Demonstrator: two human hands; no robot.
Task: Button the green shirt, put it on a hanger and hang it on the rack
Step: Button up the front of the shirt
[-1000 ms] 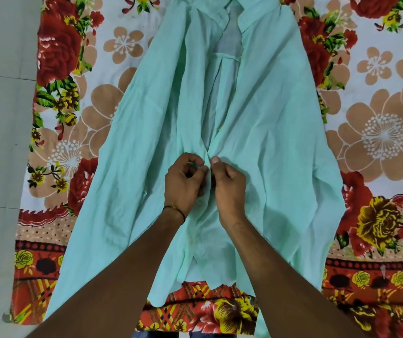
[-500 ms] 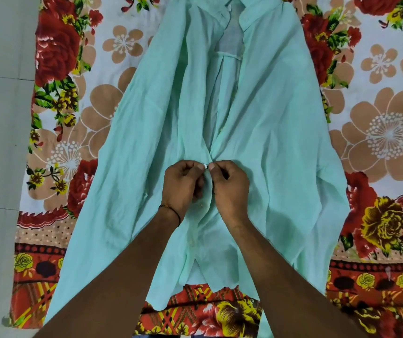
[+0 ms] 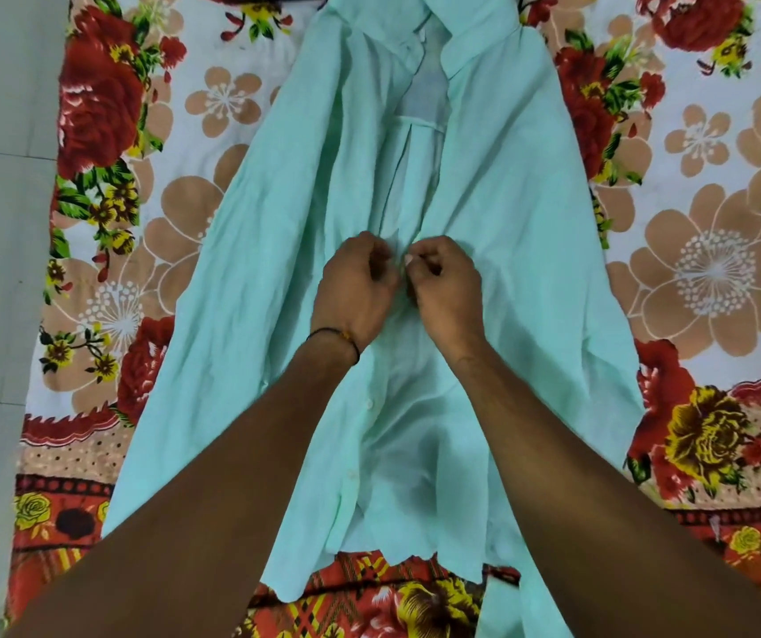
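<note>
On floral sheet (image 3: 714, 278), green shirt (image 3: 530, 269) lies front up, collar (image 3: 475, 43) far from me, hem (image 3: 369, 536) near; upper front gapes open; I see left hand (image 3: 355, 292) and right hand (image 3: 447, 283) side by side at mid-front, fingers curled, each pinching one front edge, knuckles nearly touching; button hidden between them; my read: cloth thin, light, limp, creases readily, nothing stiff to push against; best hold is doubled front edge right beside button and hole, tension gentle; hanger, rack not in view.
</note>
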